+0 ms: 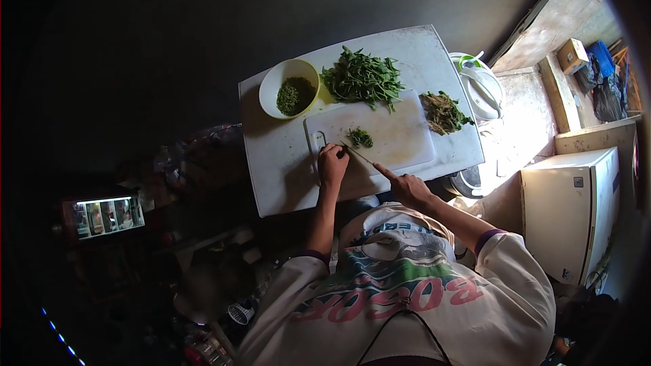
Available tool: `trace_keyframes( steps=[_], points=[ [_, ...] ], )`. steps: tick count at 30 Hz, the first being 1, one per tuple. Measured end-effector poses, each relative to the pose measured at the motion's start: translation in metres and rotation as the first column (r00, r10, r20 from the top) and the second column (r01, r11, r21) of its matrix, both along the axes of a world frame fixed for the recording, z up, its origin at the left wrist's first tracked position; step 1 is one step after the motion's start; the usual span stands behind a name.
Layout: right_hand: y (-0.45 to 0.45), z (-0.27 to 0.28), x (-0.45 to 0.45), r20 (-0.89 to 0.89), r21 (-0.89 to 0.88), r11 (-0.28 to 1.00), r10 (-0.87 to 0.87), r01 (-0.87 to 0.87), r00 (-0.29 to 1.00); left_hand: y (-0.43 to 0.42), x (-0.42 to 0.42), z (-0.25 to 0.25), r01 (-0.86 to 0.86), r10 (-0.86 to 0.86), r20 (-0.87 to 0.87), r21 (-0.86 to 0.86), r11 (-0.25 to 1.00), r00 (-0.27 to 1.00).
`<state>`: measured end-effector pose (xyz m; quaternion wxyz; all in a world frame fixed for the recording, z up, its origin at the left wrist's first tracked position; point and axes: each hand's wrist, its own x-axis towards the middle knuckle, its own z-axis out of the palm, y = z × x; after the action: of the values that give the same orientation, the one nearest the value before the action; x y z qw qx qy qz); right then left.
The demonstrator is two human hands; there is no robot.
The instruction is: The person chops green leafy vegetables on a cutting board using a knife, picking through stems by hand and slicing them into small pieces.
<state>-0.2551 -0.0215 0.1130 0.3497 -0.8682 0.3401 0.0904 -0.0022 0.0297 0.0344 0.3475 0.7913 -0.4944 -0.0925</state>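
A white cutting board lies on the table, with a small heap of chopped greens on it. My right hand grips a knife, its index finger stretched along the handle and its blade pointing left towards my left hand. At the board's near left edge, my left hand is closed, its fingertips by the blade; what they hold is too small to make out. Beyond the board lies a pile of leafy greens. A bowl at the back left holds finely chopped greens.
Wilted, brownish greens lie right of the board on the white table. Past the table's right edge is a tub with dishes. A white chest-like appliance stands at the right. A dark wall rises behind the table.
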Motion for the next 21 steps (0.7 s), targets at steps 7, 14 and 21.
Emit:
trace_keyframes(
  steps=[7, 14, 21],
  points=[
    [-0.012, -0.033, 0.041, 0.196, -0.018, 1.000, -0.021, 0.025, 0.980, 0.001, 0.002, 0.003, -0.017, 0.020, -0.038, 0.083, 0.996, 0.999],
    [-0.009, -0.018, 0.028, 0.058, 0.014, 1.000, -0.022, 0.021, 0.998, 0.004, -0.002, -0.012, -0.120, 0.121, -0.107, 0.011, 0.993, 0.987],
    [0.002, -0.006, -0.011, 0.057, 0.050, 0.997, -0.053, 0.050, 0.997, 0.005, 0.001, -0.013, -0.043, 0.041, -0.092, -0.013, 0.999, 0.995]
  ],
)
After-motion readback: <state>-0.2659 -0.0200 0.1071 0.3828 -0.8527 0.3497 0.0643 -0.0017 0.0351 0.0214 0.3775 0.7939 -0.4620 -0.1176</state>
